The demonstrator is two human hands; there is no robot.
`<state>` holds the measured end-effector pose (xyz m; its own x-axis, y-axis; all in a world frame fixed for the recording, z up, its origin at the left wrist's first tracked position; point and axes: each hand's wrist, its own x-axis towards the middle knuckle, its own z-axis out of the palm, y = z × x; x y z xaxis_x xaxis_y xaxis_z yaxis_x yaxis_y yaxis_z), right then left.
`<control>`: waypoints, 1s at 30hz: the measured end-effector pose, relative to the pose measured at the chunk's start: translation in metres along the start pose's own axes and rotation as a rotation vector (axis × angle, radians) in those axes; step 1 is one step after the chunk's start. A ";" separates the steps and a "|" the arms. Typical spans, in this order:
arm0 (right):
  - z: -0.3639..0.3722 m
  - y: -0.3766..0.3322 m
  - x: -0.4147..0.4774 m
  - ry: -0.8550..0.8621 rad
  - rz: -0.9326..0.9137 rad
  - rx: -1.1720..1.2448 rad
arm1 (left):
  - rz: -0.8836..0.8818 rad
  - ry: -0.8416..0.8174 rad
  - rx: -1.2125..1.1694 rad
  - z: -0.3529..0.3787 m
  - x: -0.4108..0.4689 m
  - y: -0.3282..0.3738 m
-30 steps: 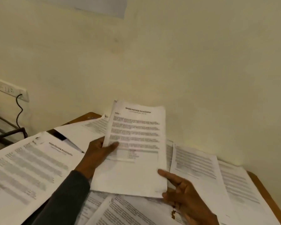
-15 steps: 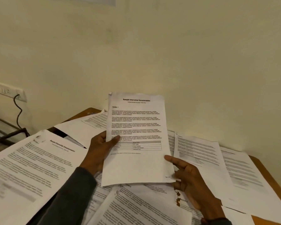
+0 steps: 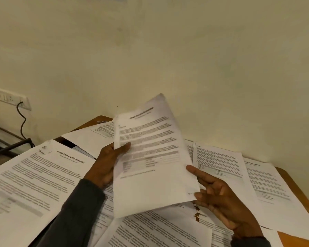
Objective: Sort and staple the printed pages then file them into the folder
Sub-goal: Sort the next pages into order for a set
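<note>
Head view: paper-strewn wooden table [image 3: 292,177], cream wall [image 3: 185,50]

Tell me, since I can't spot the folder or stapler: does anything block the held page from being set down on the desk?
Yes. Loose printed pages cover the desk right below the held page, gripped by the left hand and right hand. No folder or stapler is clearly visible.
</note>
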<state>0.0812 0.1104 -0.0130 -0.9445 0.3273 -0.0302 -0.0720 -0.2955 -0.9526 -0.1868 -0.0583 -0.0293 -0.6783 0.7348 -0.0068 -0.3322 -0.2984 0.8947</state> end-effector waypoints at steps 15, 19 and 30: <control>0.021 0.001 0.021 0.288 -0.139 0.029 | 0.126 0.180 -0.123 -0.006 -0.007 0.013; 0.026 0.004 0.038 0.434 -0.129 0.080 | 0.169 0.269 -0.353 -0.021 -0.005 0.019; 0.116 0.047 0.179 0.234 0.118 -0.511 | 0.196 0.268 -0.651 -0.014 -0.020 0.037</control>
<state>-0.1282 0.0511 -0.0285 -0.8366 0.5251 -0.1559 0.2484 0.1099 -0.9624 -0.1946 -0.0930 -0.0023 -0.8749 0.4809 -0.0575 -0.4538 -0.7725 0.4442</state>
